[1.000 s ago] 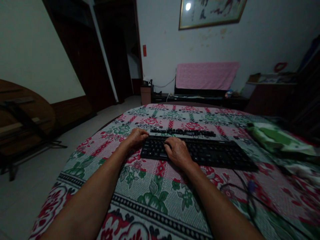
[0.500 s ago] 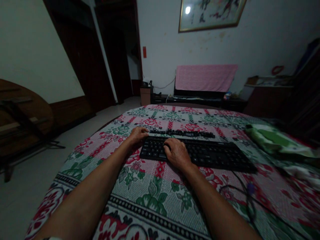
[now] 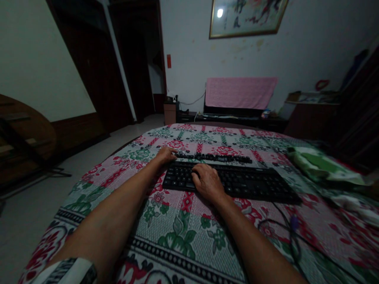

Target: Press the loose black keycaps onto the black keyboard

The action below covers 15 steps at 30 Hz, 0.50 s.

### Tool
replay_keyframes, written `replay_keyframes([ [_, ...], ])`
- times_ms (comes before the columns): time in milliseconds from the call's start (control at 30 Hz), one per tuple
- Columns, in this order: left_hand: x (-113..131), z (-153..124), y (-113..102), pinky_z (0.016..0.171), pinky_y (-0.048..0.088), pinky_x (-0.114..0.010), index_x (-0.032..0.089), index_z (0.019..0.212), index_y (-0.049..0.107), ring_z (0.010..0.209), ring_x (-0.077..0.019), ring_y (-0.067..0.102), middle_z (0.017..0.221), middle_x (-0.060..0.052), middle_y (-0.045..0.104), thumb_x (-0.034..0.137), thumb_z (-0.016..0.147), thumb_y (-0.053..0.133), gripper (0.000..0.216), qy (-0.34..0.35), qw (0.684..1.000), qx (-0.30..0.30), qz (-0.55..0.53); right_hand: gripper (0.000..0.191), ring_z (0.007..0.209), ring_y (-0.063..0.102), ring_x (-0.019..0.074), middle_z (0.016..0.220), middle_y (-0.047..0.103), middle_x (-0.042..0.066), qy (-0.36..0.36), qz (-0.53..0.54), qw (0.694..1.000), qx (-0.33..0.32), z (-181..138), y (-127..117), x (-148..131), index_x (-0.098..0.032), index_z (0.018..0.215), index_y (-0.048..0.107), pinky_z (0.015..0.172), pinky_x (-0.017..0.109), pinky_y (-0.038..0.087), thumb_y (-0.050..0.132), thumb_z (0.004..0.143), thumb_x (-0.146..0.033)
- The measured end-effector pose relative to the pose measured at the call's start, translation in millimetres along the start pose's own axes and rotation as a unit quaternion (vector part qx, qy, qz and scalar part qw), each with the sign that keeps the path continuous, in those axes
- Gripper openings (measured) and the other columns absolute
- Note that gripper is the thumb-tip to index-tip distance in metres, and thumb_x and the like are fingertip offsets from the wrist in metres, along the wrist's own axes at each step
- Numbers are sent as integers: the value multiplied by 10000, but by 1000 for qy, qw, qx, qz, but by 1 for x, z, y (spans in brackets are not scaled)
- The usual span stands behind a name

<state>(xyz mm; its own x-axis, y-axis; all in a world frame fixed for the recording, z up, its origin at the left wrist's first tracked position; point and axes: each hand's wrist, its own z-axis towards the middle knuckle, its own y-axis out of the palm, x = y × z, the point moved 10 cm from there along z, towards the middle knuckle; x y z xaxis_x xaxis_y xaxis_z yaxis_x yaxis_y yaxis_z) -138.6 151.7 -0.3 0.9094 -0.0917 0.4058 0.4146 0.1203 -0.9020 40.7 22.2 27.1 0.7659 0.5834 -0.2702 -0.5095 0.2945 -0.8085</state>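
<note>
A black keyboard (image 3: 245, 182) lies on a floral cloth (image 3: 177, 228) in red, green and white. Behind it runs a row of loose black keycaps (image 3: 216, 158). My left hand (image 3: 164, 154) is beyond the keyboard's left corner, its fingers drawn together at the left end of that row. What they pinch is too small to see. My right hand (image 3: 207, 182) rests on the left part of the keyboard with its fingers curled down onto the keys, hiding what is under them.
A dark cable (image 3: 284, 228) loops on the cloth to the right of my right arm. A green and white bundle (image 3: 322, 167) lies at the right. A pink cloth (image 3: 239, 92) covers furniture at the far wall. Dark wooden furniture (image 3: 23, 138) stands at the left.
My left hand has slid forward from the keyboard's left corner to the left end of the keycap row. My right hand has stayed on the keys. The view has shifted slightly.
</note>
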Motion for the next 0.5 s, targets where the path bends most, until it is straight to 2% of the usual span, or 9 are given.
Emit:
replay_keyframes([
  [233, 8, 1, -2, 707, 407, -210, 220, 923, 701, 828, -183, 589, 854, -29, 684, 220, 652, 536, 318, 27, 998, 9, 56, 193, 1002, 476, 196, 1054, 576, 60, 5, 1, 1000, 0, 0, -1, 0, -211, 956, 565, 827, 324, 338, 416, 846, -266],
  [500, 3, -2, 1, 614, 390, -222, 153, 792, 702, 670, -161, 574, 708, -49, 659, 198, 674, 479, 256, 3, 998, 5, 59, 196, 1010, 469, 192, 1060, 575, 50, 4, 5, 1000, 0, 1, 0, 1, -203, 971, 563, 840, 319, 327, 434, 837, -262],
])
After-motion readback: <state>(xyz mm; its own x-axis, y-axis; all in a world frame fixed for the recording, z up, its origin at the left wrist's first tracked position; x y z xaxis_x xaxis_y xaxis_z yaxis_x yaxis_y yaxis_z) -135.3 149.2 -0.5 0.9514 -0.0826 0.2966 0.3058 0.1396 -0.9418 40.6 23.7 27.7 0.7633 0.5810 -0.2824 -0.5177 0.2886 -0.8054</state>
